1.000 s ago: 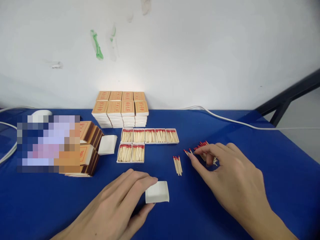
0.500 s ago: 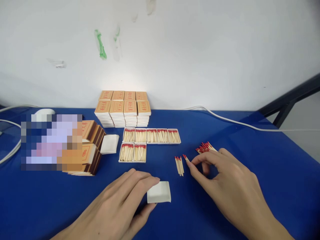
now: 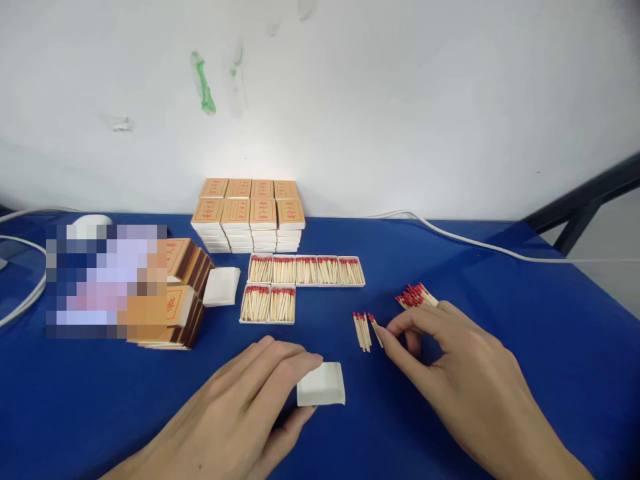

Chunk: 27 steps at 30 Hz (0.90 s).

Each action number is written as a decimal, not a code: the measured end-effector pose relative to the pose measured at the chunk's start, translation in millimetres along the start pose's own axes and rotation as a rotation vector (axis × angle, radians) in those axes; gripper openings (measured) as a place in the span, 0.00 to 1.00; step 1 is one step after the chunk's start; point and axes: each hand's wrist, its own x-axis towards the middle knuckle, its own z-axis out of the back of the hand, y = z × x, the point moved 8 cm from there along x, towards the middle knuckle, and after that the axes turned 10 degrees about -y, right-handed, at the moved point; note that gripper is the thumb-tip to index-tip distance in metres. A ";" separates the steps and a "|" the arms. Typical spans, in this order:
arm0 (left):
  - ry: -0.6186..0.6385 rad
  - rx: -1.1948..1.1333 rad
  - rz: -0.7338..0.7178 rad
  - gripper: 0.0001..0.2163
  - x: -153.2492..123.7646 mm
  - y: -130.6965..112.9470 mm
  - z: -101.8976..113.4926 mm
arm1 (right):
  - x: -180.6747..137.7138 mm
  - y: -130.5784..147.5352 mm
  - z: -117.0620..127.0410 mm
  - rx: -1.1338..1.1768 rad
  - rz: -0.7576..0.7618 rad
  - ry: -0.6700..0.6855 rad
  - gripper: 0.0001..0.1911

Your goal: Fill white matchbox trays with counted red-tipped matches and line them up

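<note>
My left hand (image 3: 240, 407) grips a white matchbox tray (image 3: 321, 385) between thumb and fingers, with the tray's hollow side up and no matches in it. The thumb and index finger of my right hand (image 3: 450, 367) are closed on a red-tipped match (image 3: 376, 328), partly hidden by the fingertips. Just left of it lies a small row of loose matches (image 3: 361, 332) on the blue table. Behind my right hand is a pile of matches (image 3: 415, 295), its near side covered by the hand.
Two rows of filled matchbox trays (image 3: 306, 270) lie beyond my hands. Stacked matchboxes (image 3: 249, 213) stand against the wall, with brown matchbox sleeves (image 3: 185, 293) at left beside white trays (image 3: 221, 287). A white cable (image 3: 450, 235) runs along the back right.
My right hand's fingertips have drawn the match slightly nearer me, close beside the loose row. My left hand keeps its hold on the tray. The whole view has shifted slightly.
</note>
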 end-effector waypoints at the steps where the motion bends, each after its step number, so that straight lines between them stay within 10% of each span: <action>1: 0.006 0.008 0.000 0.13 -0.7 0.5 -0.6 | 0.3 -0.7 -0.3 0.001 -0.010 0.007 0.26; 27: 0.053 -0.011 0.012 0.14 -4.8 2.0 -5.3 | -0.7 -11.6 -3.6 -0.127 -0.034 -0.070 0.25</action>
